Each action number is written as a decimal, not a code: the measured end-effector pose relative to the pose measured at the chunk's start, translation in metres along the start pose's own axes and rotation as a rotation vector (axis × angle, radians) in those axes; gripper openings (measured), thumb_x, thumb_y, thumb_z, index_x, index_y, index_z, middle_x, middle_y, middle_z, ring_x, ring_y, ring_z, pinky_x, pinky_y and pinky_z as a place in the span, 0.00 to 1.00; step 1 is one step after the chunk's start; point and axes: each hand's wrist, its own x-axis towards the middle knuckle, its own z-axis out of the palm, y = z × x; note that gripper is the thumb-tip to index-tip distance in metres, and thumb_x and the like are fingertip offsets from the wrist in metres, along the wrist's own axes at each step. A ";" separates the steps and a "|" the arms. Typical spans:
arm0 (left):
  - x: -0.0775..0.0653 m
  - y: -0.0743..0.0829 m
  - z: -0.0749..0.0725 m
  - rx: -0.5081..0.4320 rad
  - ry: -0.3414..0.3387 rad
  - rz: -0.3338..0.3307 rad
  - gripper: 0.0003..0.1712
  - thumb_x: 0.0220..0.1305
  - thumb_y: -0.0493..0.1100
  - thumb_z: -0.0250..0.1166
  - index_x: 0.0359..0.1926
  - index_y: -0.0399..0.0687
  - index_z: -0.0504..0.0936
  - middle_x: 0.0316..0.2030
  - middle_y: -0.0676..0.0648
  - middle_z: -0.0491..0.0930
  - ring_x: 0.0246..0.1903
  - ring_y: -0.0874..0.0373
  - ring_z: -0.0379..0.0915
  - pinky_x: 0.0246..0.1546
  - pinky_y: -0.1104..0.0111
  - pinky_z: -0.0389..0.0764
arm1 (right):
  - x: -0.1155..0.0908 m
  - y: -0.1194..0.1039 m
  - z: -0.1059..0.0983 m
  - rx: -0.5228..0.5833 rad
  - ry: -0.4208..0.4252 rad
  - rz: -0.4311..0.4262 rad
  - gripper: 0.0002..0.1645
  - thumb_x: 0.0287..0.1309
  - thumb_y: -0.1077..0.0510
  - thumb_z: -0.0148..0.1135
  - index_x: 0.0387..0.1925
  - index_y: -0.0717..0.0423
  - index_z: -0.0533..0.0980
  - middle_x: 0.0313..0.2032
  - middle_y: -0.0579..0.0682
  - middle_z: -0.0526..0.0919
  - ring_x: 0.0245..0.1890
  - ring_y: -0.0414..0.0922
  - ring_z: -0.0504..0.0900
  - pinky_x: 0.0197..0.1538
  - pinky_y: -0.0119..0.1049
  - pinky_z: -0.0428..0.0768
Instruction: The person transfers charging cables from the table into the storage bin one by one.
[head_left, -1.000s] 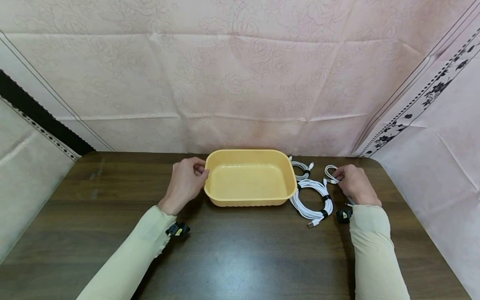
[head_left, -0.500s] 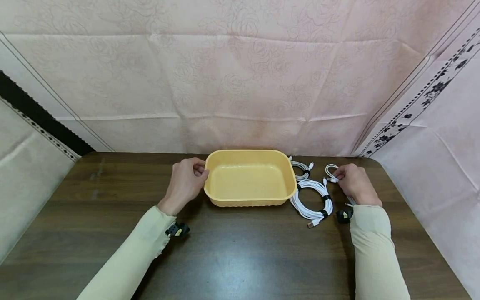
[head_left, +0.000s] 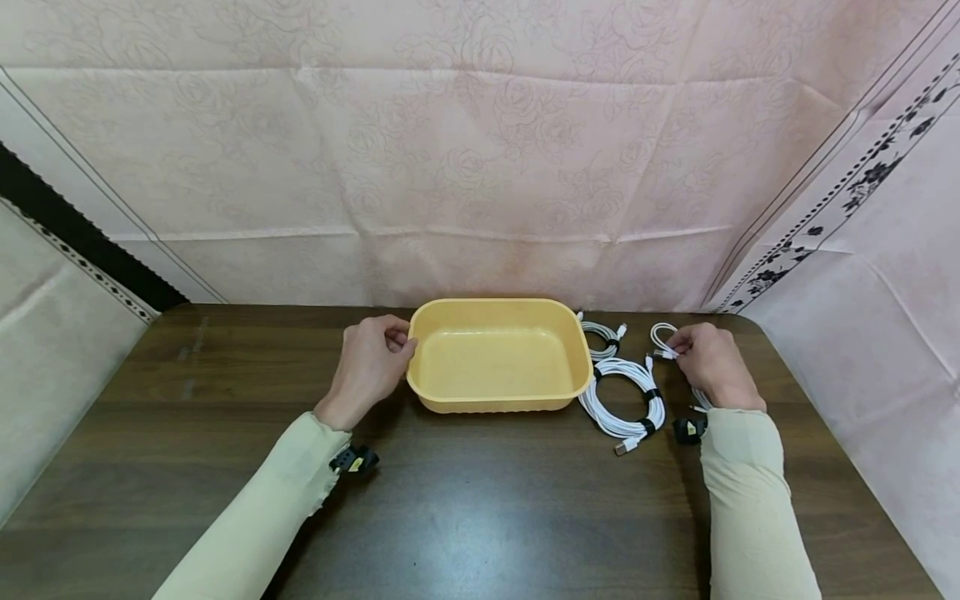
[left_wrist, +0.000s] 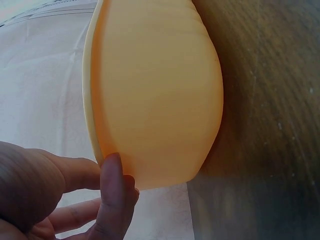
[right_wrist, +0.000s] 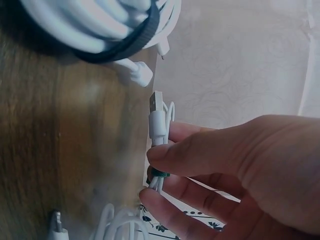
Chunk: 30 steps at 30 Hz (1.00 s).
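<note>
My left hand (head_left: 371, 362) pinches the left rim of a yellow plastic basin (head_left: 498, 362), which stands on the table with nothing in it. In the left wrist view, the thumb and a finger (left_wrist: 113, 185) meet at the rim. My right hand (head_left: 716, 362) holds a thin, bundled white USB cable (right_wrist: 157, 125) between thumb and fingers, at the back right of the table. A dark green tie (right_wrist: 159, 173) wraps the bundle, and its metal plug points away from the fingertips. Part of this cable is hidden behind the hand.
A large white cable coil (head_left: 600, 421) with black ties lies right of the basin. Behind it is a smaller white coil (head_left: 609, 330), partly hidden by the basin. Another white cable (head_left: 702, 400) shows beside my right wrist. A patterned cloth (head_left: 465, 167) rises behind the table.
Almost nothing has moved. The right hand and the cable's loop have shifted very slightly; the left hand stays on the basin's rim.
</note>
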 end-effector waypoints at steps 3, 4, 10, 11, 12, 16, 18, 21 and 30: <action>0.000 0.000 0.000 0.000 0.000 0.002 0.13 0.67 0.38 0.67 0.48 0.34 0.86 0.37 0.40 0.86 0.35 0.52 0.84 0.38 0.60 0.86 | 0.000 0.000 -0.001 0.002 0.005 0.002 0.15 0.57 0.73 0.54 0.41 0.68 0.84 0.35 0.61 0.86 0.33 0.52 0.80 0.36 0.41 0.77; 0.000 0.000 0.000 0.001 0.001 0.002 0.13 0.67 0.38 0.67 0.48 0.34 0.86 0.37 0.40 0.86 0.35 0.52 0.84 0.38 0.60 0.86 | 0.000 0.000 -0.002 0.003 0.007 0.000 0.15 0.57 0.73 0.54 0.41 0.68 0.84 0.35 0.61 0.86 0.33 0.52 0.79 0.35 0.40 0.76; 0.000 0.000 0.001 0.011 0.006 -0.001 0.12 0.67 0.38 0.67 0.48 0.35 0.86 0.37 0.40 0.86 0.36 0.51 0.84 0.39 0.60 0.86 | -0.001 -0.003 -0.004 0.008 0.024 -0.001 0.13 0.59 0.72 0.55 0.41 0.68 0.84 0.37 0.63 0.86 0.33 0.53 0.79 0.36 0.43 0.77; 0.000 0.000 0.001 0.012 0.005 -0.004 0.12 0.67 0.38 0.67 0.48 0.35 0.86 0.37 0.40 0.86 0.36 0.52 0.83 0.39 0.60 0.86 | -0.001 -0.004 -0.004 0.009 0.027 -0.001 0.13 0.59 0.72 0.56 0.41 0.67 0.84 0.37 0.63 0.87 0.34 0.53 0.80 0.37 0.44 0.77; 0.000 0.000 0.001 0.012 0.004 -0.006 0.12 0.67 0.38 0.67 0.48 0.35 0.86 0.37 0.40 0.86 0.36 0.52 0.83 0.39 0.60 0.86 | -0.001 -0.005 -0.003 0.010 0.030 0.000 0.13 0.60 0.71 0.56 0.42 0.67 0.84 0.37 0.63 0.87 0.34 0.53 0.80 0.38 0.44 0.78; -0.001 0.000 0.001 0.012 0.002 -0.009 0.13 0.68 0.39 0.66 0.48 0.35 0.86 0.37 0.40 0.86 0.36 0.52 0.83 0.40 0.60 0.86 | -0.001 -0.005 -0.003 0.015 0.032 -0.001 0.13 0.59 0.71 0.56 0.42 0.67 0.84 0.38 0.63 0.87 0.34 0.53 0.79 0.38 0.46 0.78; -0.001 0.000 0.001 0.011 0.001 -0.009 0.13 0.68 0.39 0.66 0.48 0.35 0.86 0.37 0.40 0.86 0.36 0.52 0.83 0.40 0.60 0.86 | -0.001 -0.005 -0.003 0.017 0.035 0.001 0.13 0.59 0.71 0.56 0.41 0.67 0.84 0.37 0.63 0.87 0.34 0.54 0.79 0.39 0.46 0.78; -0.001 0.000 0.001 0.007 0.001 -0.009 0.13 0.68 0.39 0.66 0.48 0.35 0.86 0.37 0.40 0.86 0.36 0.52 0.83 0.40 0.59 0.86 | -0.001 -0.005 -0.003 0.018 0.043 0.001 0.13 0.59 0.71 0.56 0.41 0.67 0.84 0.37 0.62 0.87 0.35 0.54 0.79 0.39 0.46 0.78; -0.001 0.000 0.001 0.009 0.008 -0.012 0.12 0.67 0.38 0.67 0.48 0.35 0.86 0.37 0.40 0.86 0.36 0.52 0.83 0.39 0.60 0.86 | -0.001 -0.012 -0.004 0.030 0.077 -0.008 0.12 0.60 0.71 0.57 0.42 0.68 0.84 0.38 0.64 0.87 0.38 0.57 0.82 0.42 0.52 0.79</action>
